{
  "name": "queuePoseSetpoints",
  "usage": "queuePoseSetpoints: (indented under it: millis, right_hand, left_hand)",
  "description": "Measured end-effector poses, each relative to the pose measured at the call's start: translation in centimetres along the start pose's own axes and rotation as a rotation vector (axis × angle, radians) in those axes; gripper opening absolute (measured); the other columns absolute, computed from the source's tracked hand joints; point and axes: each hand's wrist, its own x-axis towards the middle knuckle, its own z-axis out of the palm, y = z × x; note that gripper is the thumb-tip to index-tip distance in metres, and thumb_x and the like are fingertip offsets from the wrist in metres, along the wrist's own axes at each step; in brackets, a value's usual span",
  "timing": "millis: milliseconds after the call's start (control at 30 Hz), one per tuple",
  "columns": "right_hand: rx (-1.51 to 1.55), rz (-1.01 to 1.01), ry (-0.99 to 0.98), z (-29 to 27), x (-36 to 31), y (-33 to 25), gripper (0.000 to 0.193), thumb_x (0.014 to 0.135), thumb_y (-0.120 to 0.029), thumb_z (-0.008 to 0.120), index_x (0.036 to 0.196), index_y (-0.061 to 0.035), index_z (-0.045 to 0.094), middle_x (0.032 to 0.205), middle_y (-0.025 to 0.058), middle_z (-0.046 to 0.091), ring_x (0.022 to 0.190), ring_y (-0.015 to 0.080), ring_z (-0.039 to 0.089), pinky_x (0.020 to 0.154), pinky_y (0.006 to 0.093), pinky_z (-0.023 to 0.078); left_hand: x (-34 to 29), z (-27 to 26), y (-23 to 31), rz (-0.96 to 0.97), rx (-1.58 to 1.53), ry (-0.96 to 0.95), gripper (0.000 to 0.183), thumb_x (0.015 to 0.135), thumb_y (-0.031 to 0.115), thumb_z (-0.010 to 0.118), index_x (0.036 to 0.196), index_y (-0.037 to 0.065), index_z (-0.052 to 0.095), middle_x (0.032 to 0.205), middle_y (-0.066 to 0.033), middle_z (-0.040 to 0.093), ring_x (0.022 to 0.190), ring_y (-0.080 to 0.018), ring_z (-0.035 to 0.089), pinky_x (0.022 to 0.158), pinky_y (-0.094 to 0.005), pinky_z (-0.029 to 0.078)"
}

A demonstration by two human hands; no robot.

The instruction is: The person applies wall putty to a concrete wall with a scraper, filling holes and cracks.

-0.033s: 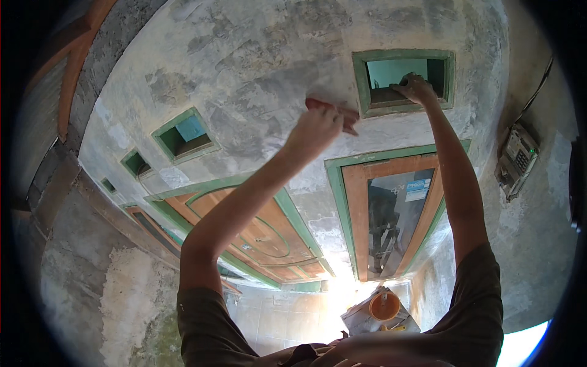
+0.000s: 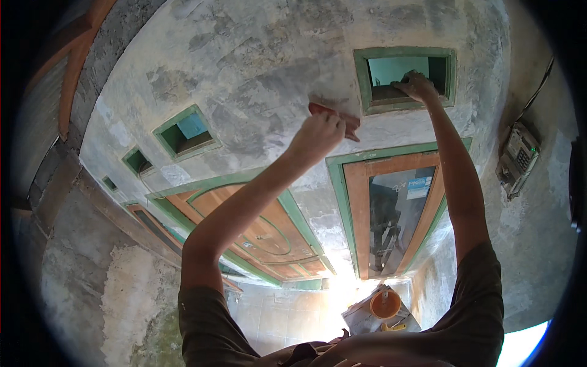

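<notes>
My left hand (image 2: 320, 129) grips a reddish, flat, thin-edged piece (image 2: 350, 124) and holds it against the patchy grey plastered wall (image 2: 263, 92). Its exact kind is hard to make out, since my fingers cover much of it. To the right, a small opening with a green frame (image 2: 362, 79) is set in the wall. My right hand (image 2: 419, 87) reaches up to that opening, its fingers bent over the lower inner edge. Both arms are raised.
Below stand a wooden door with a glass pane (image 2: 391, 214) and a carved double door (image 2: 263, 235). Smaller green-framed openings (image 2: 183, 131) lie leftward. A keypad device (image 2: 518, 158) hangs at the right. An orange bucket (image 2: 385, 304) rests on a platform below, beside a yellow-handled tool (image 2: 393, 327).
My left hand and the reddish piece have slid slightly downward along the wall. My right hand stays at the opening.
</notes>
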Motion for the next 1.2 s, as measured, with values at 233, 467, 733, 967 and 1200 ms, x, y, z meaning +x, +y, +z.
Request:
queuePoseSetpoints:
  millis: [233, 467, 733, 967, 1200]
  right_hand:
    - [0.020, -0.010, -0.050, -0.4, -0.3, -0.2, 0.053, 0.073, -0.057, 0.057, 0.094, -0.0082, 0.064, 0.110, 0.0126, 0.057, 0.103, 0.0307, 0.054, 0.089, 0.0431, 0.042]
    - [-0.012, 0.004, -0.086, -0.5, 0.2, -0.5, 0.054, 0.075, -0.056, 0.057, 0.102, -0.0084, 0.059, 0.113, 0.0129, 0.056, 0.108, 0.0290, 0.052, 0.092, 0.0423, 0.041]
    - [-0.003, 0.011, -0.124, -0.2, 0.4, -0.3, 0.056, 0.075, -0.057, 0.056, 0.102, -0.0084, 0.058, 0.113, 0.0131, 0.055, 0.110, 0.0287, 0.051, 0.093, 0.0423, 0.041]
    - [-0.005, 0.019, -0.104, -0.6, 0.0, -0.5, 0.055, 0.075, -0.057, 0.056, 0.101, -0.0084, 0.059, 0.117, 0.0129, 0.053, 0.112, 0.0283, 0.049, 0.094, 0.0423, 0.040]
    - [0.013, 0.019, -0.118, -0.7, -0.1, -0.6, 0.057, 0.075, -0.059, 0.055, 0.101, -0.0084, 0.061, 0.114, 0.0136, 0.054, 0.110, 0.0299, 0.050, 0.093, 0.0431, 0.041]
  left_hand:
    - [0.2, -2.4, -0.6, -0.132, -0.241, -0.116, 0.020, 0.076, 0.015, 0.060, 0.095, 0.014, 0.065, 0.084, -0.0016, 0.066, 0.075, -0.0136, 0.064, 0.048, -0.0269, 0.048]
    - [6.4, -10.6, -13.4, -0.448, 0.222, 0.131, 0.032, 0.073, 0.004, 0.062, 0.101, 0.019, 0.064, 0.086, -0.0088, 0.065, 0.075, -0.0244, 0.063, 0.066, -0.0378, 0.051]
    - [6.1, -7.3, -15.0, -0.368, 0.178, 0.205, 0.023, 0.071, 0.009, 0.062, 0.094, 0.012, 0.065, 0.077, -0.0110, 0.063, 0.074, -0.0295, 0.060, 0.067, -0.0408, 0.048]
    - [4.6, -4.4, -9.2, -0.303, 0.152, 0.295, 0.012, 0.071, 0.010, 0.059, 0.083, 0.011, 0.062, 0.070, -0.0052, 0.062, 0.062, -0.0213, 0.063, 0.051, -0.0341, 0.048]
    - [3.2, -4.7, -6.2, -0.362, 0.019, 0.173, 0.005, 0.071, 0.008, 0.059, 0.073, 0.011, 0.062, 0.067, -0.0060, 0.062, 0.061, -0.0219, 0.063, 0.051, -0.0340, 0.049]
